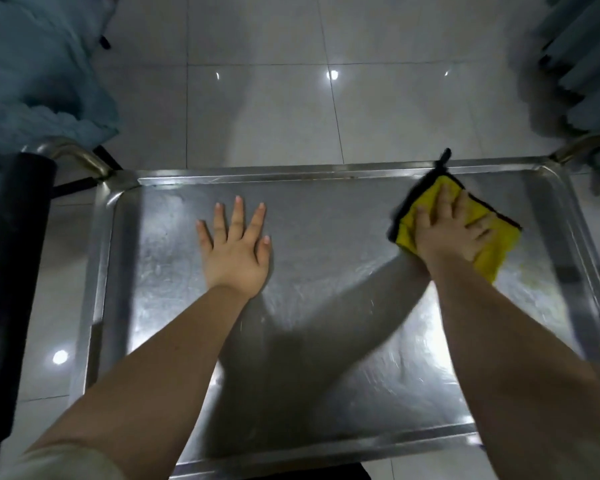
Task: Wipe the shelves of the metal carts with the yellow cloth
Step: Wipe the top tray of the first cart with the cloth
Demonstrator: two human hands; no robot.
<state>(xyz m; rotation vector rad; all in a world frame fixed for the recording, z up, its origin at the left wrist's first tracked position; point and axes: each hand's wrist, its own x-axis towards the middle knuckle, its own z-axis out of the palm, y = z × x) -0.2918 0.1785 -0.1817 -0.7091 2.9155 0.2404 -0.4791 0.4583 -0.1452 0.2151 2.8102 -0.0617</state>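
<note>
The top shelf of a metal cart (312,271) fills the middle of the view, a shiny steel tray with a raised rim. A yellow cloth (499,237) with a dark border lies flat on its far right part. My right hand (451,230) presses down on the cloth with straight, spread fingers. My left hand (234,249) rests flat on the bare steel left of centre, fingers spread, holding nothing.
A black padded cart handle (11,289) on a curved steel tube (73,152) stands at the left. Blue fabric (32,81) hangs at the far left and more blue folds (582,64) at the far right. Glossy white floor tiles (274,98) lie beyond the cart.
</note>
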